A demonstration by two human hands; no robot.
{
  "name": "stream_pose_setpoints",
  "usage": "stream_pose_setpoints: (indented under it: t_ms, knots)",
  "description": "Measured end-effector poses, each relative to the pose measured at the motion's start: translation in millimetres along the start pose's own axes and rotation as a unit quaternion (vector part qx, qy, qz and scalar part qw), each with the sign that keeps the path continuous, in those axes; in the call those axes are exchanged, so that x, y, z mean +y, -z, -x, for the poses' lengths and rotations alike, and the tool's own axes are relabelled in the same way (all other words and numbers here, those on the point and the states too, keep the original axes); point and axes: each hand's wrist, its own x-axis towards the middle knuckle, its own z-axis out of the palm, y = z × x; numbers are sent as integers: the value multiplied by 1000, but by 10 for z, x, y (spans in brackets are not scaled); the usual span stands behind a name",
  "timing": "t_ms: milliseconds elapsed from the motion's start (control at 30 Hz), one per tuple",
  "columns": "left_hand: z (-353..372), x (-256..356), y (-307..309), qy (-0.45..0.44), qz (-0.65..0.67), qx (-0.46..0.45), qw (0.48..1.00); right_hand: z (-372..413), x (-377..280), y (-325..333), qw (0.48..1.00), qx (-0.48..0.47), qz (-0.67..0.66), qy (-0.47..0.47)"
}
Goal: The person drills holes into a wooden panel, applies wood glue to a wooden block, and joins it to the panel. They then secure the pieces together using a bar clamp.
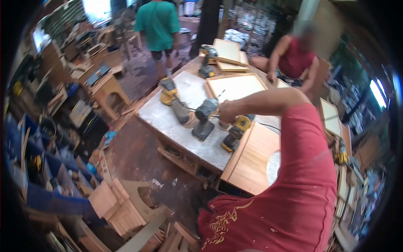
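Observation:
My right hand point(228, 112) reaches from the right over the light work table point(155, 111), its fingers curled down at a small round container point(224, 124). What the fingers hold is too small to make out. Just left of the hand, a grey drill point(206, 110) stands upright on its battery, its bit pointing up and right. A yellow and black power tool point(239, 130) stands close on the near side of the hand. Another yellow tool point(168, 92) with a grey body is further left. My left hand is out of view.
Framed panels point(237, 84) and another drill point(208, 63) lie at the table's far end. A wooden box point(256, 147) with a round opening is at the near right. One person in red point(294, 59) sits beyond; another in teal point(157, 25) stands back left. Wood pieces point(121, 206) lie below.

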Motion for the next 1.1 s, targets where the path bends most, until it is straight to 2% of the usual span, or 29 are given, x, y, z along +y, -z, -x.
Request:
stream_pose_setpoints:
  t_ms: [33, 67, 100, 167, 300, 367, 400, 500, 600, 700, 900, 967, 1000, 1067, 1100]
  knots:
    - [-75, 63, 39, -10, -9, -1, 1000, 66, -55, 162, 999, -54, -2, -6]
    - [-152, 123, 85, -20, -14, -4, 1000, -109, -17, 51, 997, -81, 3, -7]
    - [-230, 198, 178, -32, -18, -6, 999, -3, -47, 182, 995, -88, 50, 17]
    - [-312, 289, 204, -39, -21, -8, 999, -47, -104, 209, 992, -99, 70, -12]
    - [-351, 382, 281, -50, -31, -13, 998, 50, -252, 385, 993, -85, 78, 2]
    - [-356, 432, 308, -56, -33, -15, 998, -8, -272, 382, 993, -70, 72, 57]
    - [-358, 446, 315, -59, -36, -16, 998, 93, -289, 427, 997, -47, 8, 55]
    - [-358, 474, 349, -68, -40, -16, 997, 266, -350, 529, 996, -41, -19, 71]
    - [-315, 454, 374, -72, -43, -18, 996, 263, -460, 517, 998, -18, 43, 29]
    - [-249, 426, 414, -75, -46, -19, 996, 106, -566, 498, 999, -3, 37, 18]
    - [-156, 433, 445, -93, -42, -20, 995, 325, -829, 852, 991, -2, 77, 106]
    - [-130, 430, 403, -97, -39, -20, 994, 256, -1026, 906, 979, 5, 118, 166]
    - [-144, 456, 430, -106, -36, -19, 993, 6, -1307, 596, 982, 89, -41, 163]
    - [-344, 709, 269, -124, -15, -12, 992, 10, -673, 700, 974, 174, -82, 120]
    - [-293, 642, 299, -126, -19, -12, 992, 344, -818, 1030, 977, 165, -36, 130]
